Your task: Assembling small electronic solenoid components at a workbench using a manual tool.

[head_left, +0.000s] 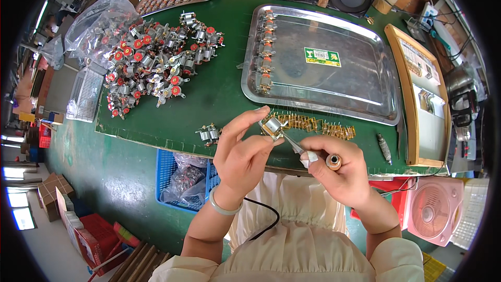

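Silver part [272, 125], a small cylinder with brass-coloured fittings, is held up near the front edge of the green desk [229, 91], just in front of the near left corner of the steel tray [339, 91]. Both hands are occupied. The left hand [241, 155] pinches the part between thumb and forefinger, parted only by its width, so this is the nearer hand. The right hand [336, 169] is closed around a pointed metal tool [293, 143], a little apart to the right. From that hand, the part lies leftward and slightly toward the tray. The tool's long axis slants the same way, its tip at the part's right side; whether they touch, I cannot tell. The cylinder looks tilted, though its exact axis is unclear. Brass pieces [338, 130] line the tray's near edge, and a loose component [209, 134] lies by the desk's front edge, left of the left hand.
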A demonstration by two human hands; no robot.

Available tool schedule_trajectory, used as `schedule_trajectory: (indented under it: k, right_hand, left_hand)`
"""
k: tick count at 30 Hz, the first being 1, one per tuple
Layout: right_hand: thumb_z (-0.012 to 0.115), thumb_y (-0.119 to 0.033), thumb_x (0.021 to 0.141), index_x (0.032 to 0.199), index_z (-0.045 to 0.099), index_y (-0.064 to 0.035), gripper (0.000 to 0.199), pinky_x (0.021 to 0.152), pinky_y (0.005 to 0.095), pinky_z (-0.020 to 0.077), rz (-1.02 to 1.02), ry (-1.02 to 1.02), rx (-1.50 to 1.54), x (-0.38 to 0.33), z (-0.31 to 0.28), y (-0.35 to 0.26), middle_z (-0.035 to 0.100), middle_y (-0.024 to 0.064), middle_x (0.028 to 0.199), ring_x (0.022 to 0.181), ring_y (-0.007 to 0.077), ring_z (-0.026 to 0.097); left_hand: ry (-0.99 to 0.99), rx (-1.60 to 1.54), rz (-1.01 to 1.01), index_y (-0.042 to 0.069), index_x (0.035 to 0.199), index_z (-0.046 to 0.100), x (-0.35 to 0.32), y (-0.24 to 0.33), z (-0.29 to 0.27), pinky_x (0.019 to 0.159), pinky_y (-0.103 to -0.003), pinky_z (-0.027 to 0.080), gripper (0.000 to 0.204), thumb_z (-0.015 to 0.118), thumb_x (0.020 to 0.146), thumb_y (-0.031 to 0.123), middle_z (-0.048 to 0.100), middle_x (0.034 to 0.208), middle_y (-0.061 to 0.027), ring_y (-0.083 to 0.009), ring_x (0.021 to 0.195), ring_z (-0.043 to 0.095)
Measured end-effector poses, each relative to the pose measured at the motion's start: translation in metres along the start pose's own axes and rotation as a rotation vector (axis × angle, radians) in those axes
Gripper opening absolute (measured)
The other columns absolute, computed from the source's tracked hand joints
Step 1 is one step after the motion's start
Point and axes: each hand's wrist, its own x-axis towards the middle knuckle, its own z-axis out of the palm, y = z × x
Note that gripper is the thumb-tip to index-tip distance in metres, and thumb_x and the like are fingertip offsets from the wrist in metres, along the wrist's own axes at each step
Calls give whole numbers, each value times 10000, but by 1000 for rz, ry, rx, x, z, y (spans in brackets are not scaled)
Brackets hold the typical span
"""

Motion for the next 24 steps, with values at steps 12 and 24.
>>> schedule_trajectory:
  k: [12, 24]
  right_hand:
    - [673, 1, 600, 963, 542, -30, 388, 545, 370, 459, -287, 268, -1008, -30, -52, 13, 512, 124, 851, 715, 286, 548]
    - [688, -37, 667, 920, 553, 8, 291, 505, 302, 437, -96, 346, -689, -71, -87, 20, 577, 105, 750, 541, 208, 534]
  left_hand:
    - [-44, -217, -219, 28, 861, 518, -2, 4, 8, 743, -317, 501, 259, 687, 677, -40, 500, 1059, -156, -250, 934, 569]
    - [-171, -178, -237, 34, 836, 559, -9, 20, 37, 667, -289, 481, 244, 705, 655, -36, 503, 993, -134, -217, 835, 566]
